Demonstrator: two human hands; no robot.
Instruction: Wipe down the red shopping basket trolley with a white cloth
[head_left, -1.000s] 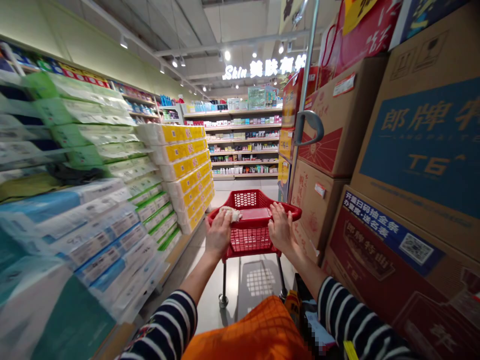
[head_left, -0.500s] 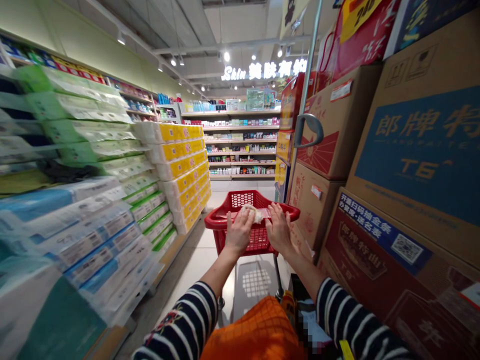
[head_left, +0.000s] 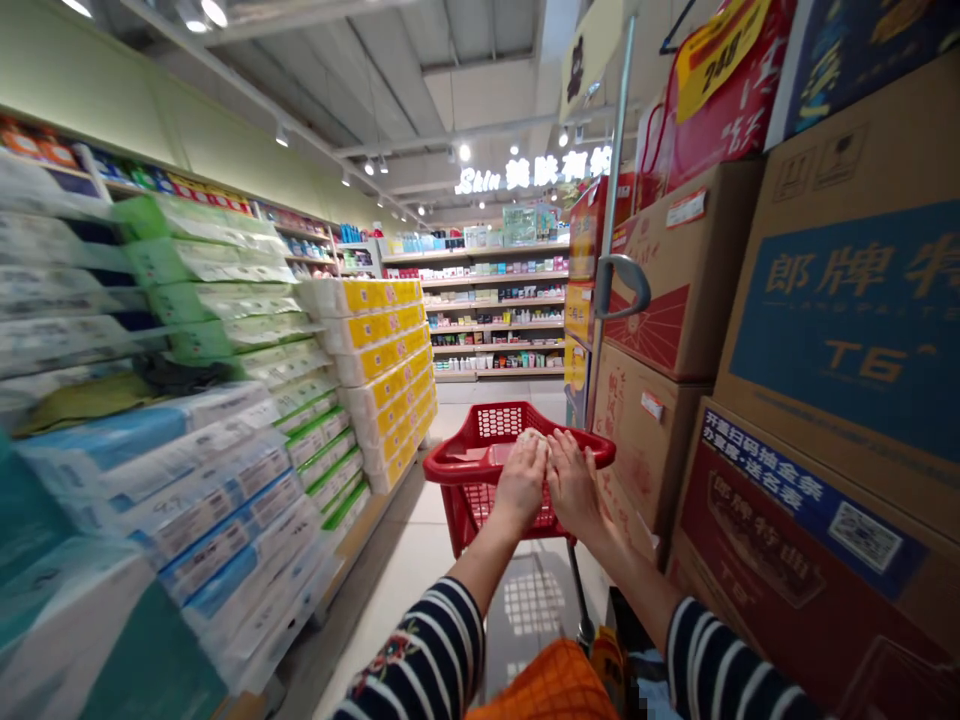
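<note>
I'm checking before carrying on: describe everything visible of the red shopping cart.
The red shopping cart stands upright on the pale floor. Its body looks plastic, with perforated walls, a thick rounded rim and a pale pinkish panel; a gray leg shows below. The left hand holds a whitish cloth against the near edge; the right hand rests alongside.

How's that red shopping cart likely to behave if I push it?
The red shopping cart would probably roll easily, judging by the wheel beneath it. Its perforated basket suggests it may be fairly light for its size.
</note>
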